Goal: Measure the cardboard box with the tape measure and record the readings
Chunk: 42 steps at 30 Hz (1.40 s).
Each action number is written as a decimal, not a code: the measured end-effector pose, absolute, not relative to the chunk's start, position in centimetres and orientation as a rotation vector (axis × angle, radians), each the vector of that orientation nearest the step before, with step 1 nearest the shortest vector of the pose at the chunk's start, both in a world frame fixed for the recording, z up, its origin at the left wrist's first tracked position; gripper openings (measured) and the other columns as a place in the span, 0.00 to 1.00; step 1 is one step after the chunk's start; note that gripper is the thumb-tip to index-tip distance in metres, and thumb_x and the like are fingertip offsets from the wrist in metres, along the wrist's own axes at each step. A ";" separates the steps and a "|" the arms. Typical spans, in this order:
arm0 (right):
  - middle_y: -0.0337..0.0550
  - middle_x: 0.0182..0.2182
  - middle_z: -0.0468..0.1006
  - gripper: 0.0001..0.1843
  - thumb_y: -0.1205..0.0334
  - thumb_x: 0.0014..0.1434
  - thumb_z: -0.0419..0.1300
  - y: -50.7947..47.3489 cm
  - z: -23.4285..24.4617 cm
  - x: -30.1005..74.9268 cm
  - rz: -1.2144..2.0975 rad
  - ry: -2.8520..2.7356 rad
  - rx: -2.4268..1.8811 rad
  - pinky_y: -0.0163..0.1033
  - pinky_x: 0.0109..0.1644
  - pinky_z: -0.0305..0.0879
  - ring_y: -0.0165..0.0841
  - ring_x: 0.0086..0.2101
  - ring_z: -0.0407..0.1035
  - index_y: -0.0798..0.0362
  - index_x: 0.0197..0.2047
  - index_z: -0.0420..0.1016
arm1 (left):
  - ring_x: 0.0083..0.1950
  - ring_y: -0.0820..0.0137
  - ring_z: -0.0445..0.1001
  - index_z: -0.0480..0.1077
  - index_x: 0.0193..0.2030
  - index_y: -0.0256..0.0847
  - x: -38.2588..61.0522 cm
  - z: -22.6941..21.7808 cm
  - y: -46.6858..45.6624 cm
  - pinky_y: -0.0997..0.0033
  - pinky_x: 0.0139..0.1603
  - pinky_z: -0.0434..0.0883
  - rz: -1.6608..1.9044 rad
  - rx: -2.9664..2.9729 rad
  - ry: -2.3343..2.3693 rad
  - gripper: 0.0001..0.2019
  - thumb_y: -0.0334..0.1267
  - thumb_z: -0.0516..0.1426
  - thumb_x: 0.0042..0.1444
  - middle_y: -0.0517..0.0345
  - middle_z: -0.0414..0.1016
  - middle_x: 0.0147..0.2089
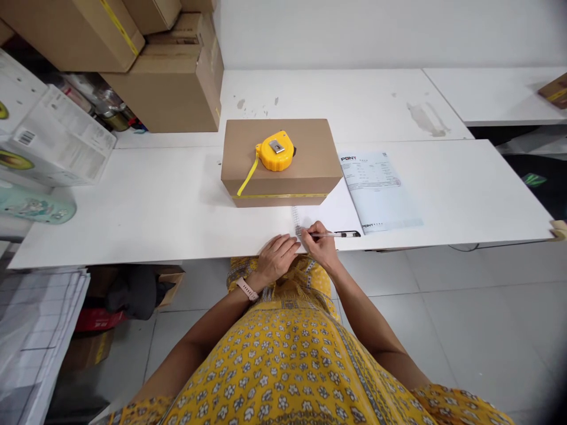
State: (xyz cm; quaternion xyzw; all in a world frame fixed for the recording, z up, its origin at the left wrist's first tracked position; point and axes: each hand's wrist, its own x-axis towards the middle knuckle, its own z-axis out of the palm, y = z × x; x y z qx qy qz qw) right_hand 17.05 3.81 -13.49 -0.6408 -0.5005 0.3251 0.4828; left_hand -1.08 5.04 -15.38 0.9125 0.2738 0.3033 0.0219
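My right hand (322, 245) is closed around a pen (331, 234), its tip down near the coil edge of a spiral notebook (349, 215). Flat at the table's front edge lies my left hand (278, 258), fingers stretched out beside the notebook's lower corner. Just beyond both hands stands a closed cardboard box (248, 144), which covers part of the notebook. On top of the box rests a yellow tape measure (277, 151) with a yellow strap hanging toward me. A printed sheet (381, 192) lies to the right of the notebook's white page.
Stacked cardboard boxes (163, 88) fill the table's back left. White cartons (57, 136) and a mint-green bottle (38, 202) stand at the far left. The white table (146, 218) ends close to my body. Another small box (556, 91) sits at the far right.
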 end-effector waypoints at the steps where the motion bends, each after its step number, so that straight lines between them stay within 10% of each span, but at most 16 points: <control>1: 0.30 0.18 0.61 0.17 0.48 0.60 0.61 3.8 -13.6 17.1 0.797 -1.230 -1.554 0.36 0.27 0.53 0.28 0.22 0.55 0.48 0.28 0.62 | 0.60 0.60 0.76 0.75 0.57 0.37 -1.1 -15.4 5.0 0.55 0.63 0.75 0.942 2.823 0.849 0.14 0.34 0.55 0.68 0.49 0.81 0.56; 42: 0.30 0.19 0.59 0.16 0.53 0.61 0.60 3.8 -14.0 17.3 0.804 -1.256 -1.510 0.36 0.27 0.51 0.27 0.22 0.53 0.48 0.27 0.61 | 0.59 0.60 0.77 0.75 0.56 0.37 -1.1 -15.6 5.0 0.55 0.63 0.75 1.001 2.820 0.842 0.13 0.34 0.55 0.68 0.48 0.82 0.55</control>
